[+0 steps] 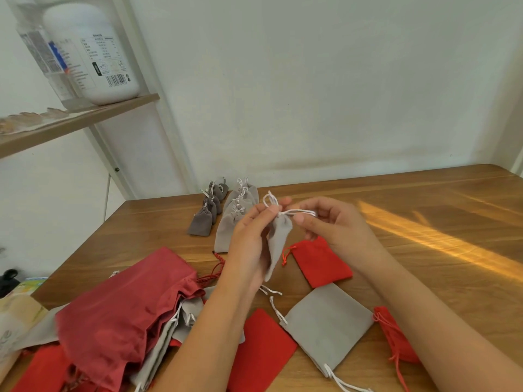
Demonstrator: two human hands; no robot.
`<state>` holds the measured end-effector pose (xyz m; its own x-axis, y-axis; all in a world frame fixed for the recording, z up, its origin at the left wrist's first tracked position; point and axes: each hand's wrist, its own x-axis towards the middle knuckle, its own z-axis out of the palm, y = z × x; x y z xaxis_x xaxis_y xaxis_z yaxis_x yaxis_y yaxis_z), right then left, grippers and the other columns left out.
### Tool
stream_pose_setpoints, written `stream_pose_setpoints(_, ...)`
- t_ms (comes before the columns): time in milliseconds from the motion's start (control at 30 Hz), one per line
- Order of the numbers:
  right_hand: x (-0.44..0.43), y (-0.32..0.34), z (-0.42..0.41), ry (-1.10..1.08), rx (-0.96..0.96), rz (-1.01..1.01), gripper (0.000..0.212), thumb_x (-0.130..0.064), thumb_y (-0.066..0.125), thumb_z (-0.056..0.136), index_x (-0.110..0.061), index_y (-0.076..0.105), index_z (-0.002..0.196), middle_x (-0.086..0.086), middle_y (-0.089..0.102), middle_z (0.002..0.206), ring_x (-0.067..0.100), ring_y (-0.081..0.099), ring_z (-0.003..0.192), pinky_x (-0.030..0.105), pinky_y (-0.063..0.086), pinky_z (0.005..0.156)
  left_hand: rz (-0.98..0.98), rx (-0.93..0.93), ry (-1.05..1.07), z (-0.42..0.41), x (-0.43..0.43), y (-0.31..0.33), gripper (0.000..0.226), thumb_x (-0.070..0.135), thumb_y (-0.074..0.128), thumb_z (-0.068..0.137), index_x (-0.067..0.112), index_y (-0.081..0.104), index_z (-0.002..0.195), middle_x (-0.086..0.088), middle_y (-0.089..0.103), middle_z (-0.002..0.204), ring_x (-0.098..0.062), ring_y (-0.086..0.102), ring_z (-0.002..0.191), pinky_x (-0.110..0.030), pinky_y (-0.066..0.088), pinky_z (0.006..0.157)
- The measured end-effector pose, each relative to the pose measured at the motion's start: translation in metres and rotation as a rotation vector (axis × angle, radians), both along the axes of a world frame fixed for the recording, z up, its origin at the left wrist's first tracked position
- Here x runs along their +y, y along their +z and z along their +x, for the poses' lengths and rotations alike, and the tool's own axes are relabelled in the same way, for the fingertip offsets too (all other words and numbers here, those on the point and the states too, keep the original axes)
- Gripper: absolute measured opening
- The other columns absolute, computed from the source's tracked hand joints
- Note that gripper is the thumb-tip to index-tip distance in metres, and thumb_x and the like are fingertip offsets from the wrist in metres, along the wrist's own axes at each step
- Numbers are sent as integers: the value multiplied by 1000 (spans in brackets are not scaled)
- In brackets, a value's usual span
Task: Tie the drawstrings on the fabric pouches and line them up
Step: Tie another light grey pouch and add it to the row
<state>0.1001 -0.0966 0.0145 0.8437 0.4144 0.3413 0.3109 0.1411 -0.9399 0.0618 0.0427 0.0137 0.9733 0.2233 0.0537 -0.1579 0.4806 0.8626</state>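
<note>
Grey, soft-napped fabric forms the small pouch [278, 239] that hangs tapered between both grips above the wooden surface [424, 216]: the left grip [249, 244] pinches its gathered neck, and the right grip [336, 224] is clamped on the white drawstring [300, 212], pulled taut sideways. Beyond them lie rows of tied grey pouches [235, 216]; below the right grip lies a flat red pouch [322, 261].

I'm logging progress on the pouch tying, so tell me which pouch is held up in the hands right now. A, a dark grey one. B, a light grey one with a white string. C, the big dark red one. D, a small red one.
B: the left hand and right hand pinch the white string of a light grey pouch that hangs above the table.
</note>
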Motion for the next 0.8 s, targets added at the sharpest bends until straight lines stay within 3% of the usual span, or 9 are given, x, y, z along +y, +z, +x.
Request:
stream_pose_setpoints(67,-3,-1,1,-39,-54,-67,12,-11,65,88,-19,71,84,-8,61,61,7,54,55,17,45,58,-34,-1,25,0,4,2,7,11,57,83,5,55,86,-5,73,93,-8,65,73,-19,48,68)
stream_pose_setpoints(133,-4,-2,1,-33,-82,-101,14,-16,64,90,-22,72,80,-8,57,59,8,52,57,18,44,59,-21,30,34,-3,5,5,19,20,60,77,4,59,87,0,70,81,-4,58,60,-18,42,59)
stream_pose_setpoints(233,-3,-3,3,-31,-40,-66,9,-19,66,87,-21,72,80,-7,57,60,9,50,56,19,43,57,-52,45,14,-5,8,9,10,21,60,72,12,62,74,-1,63,68,-8,52,58,-21,37,60)
stream_pose_setpoints(333,-7,-2,6,-31,-48,-63,11,-13,68,86,-22,74,85,-2,61,69,7,51,61,17,44,60,-46,61,-18,-4,11,9,9,19,61,73,12,58,78,-2,63,67,-8,57,60,-19,44,57)
stream_pose_setpoints(433,-15,-5,12,-99,-322,-322,18,-9,68,87,-25,76,89,-10,63,76,3,54,68,11,40,65,80,103,-18,-6,12,8,7,14,62,83,9,66,86,1,66,68,-4,61,61,-15,48,54)
stream_pose_setpoints(567,-21,-9,20,-180,-613,-627,16,-11,65,89,-14,75,102,-1,62,87,4,52,71,13,35,64,306,196,28,-9,13,6,11,17,65,86,12,75,89,2,72,72,0,62,62,-12,50,57)
stream_pose_setpoints(700,-21,-2,14,-239,-665,-515,9,-16,66,89,-18,73,94,-11,52,89,-1,50,74,11,35,65,407,288,-21,-11,12,5,11,18,67,86,11,75,82,0,66,64,-4,56,50,-13,46,48)
stream_pose_setpoints(800,-10,-1,2,-156,-655,-422,8,-13,62,92,-17,69,93,-7,55,96,5,55,81,14,42,69,494,272,-136,-14,10,9,18,9,63,88,6,70,72,1,59,56,-3,50,45,-14,41,44)
